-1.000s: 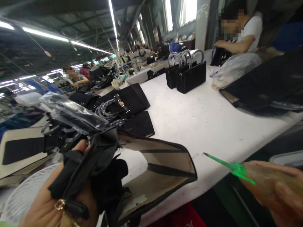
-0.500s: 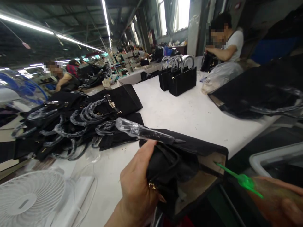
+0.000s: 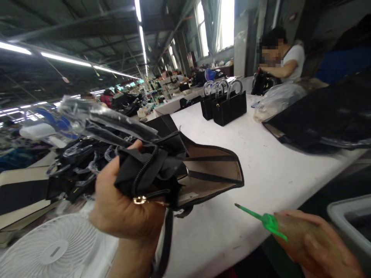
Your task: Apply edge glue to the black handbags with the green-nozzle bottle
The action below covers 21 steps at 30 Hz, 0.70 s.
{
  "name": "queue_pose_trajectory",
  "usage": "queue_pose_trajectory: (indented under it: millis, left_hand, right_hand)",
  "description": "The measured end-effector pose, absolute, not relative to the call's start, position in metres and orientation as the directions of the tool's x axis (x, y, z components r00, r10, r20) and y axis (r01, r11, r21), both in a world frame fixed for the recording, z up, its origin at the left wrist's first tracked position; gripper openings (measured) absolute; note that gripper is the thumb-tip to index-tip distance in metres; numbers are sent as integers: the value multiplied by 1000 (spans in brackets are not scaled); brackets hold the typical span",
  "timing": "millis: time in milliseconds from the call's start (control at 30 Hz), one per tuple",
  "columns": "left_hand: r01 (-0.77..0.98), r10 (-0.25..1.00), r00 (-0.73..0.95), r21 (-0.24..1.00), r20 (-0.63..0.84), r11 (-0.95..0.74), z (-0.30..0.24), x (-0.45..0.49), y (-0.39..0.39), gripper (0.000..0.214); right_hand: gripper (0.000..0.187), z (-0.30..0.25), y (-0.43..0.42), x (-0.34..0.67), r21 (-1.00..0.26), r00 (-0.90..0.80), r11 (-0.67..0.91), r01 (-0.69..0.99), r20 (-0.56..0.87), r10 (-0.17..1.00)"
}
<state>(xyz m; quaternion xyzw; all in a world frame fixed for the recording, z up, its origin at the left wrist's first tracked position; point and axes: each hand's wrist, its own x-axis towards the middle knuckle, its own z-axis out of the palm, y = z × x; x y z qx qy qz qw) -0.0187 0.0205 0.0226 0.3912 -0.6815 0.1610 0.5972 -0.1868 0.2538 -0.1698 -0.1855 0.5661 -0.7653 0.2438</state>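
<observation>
My left hand (image 3: 127, 208) grips a black handbag (image 3: 213, 170) that is tipped on its side. Its mouth gapes open, showing a tan lining with dark strips. Folded black fabric with a zipper and a gold pull bunches in the fingers. Clear plastic covers the bag's handles (image 3: 121, 121), which point up and left. In the lower right, my right hand (image 3: 321, 243) is closed around a tan squeeze bottle (image 3: 292, 227) with a thin green nozzle. The nozzle's dark tip is apart from the bag, pointing up and left.
Several black bags with wrapped handles (image 3: 84, 162) lie piled at left, near a white fan (image 3: 55, 247). Finished-looking black bags (image 3: 230, 108) stand upright on the white table (image 3: 272, 173). A large black item (image 3: 319, 119) and a seated person (image 3: 290, 61) are at right.
The handbag has moved left and turned, with its wrapped handles swinging up and left. The green nozzle, earlier at the bag's lining, is now clear of it. My right hand has shifted left and slightly down.
</observation>
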Motion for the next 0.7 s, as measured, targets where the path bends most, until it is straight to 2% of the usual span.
queue_pose_trajectory:
  millis: [33, 100, 167, 233, 333, 400, 533, 700]
  left_hand:
    - [-694, -338, -7, 239, 941, 679, 15, -21, 24, 38]
    - [-587, -384, -216, 195, 898, 786, -4, -23, 32, 32]
    - [-493, -453, -464, 203, 761, 846, -26, -21, 40, 26]
    - [-482, -531, -607, 258, 591, 837, -46, -19, 49, 29]
    - [-489, -642, -649, 423, 407, 763, -61, -21, 62, 25]
    - [-481, -678, -663, 513, 319, 711, -63, -24, 66, 23]
    - [-484, -686, -674, 539, 273, 690, -60, -27, 65, 23]
    - [-474, -681, -684, 551, 262, 687, -66, -24, 63, 23]
  right_hand:
    - [26, -168, 248, -187, -929, -822, -276, 245, -48, -568]
    - [31, -169, 243, -189, -912, -826, -274, 304, -110, -552]
    - [36, -175, 245, -193, -919, -825, -225, 323, -157, -543]
    - [41, -183, 252, -197, -932, -818, -146, 332, -208, -536]
    - [50, -193, 265, -205, -965, -846, 37, 260, -247, -473]
    - [52, -195, 273, -213, -975, -882, 176, 137, -201, -426]
    - [49, -192, 279, -231, -937, -896, 327, -122, -38, -441]
    - [46, -184, 275, -243, -891, -833, 382, -243, -11, -554]
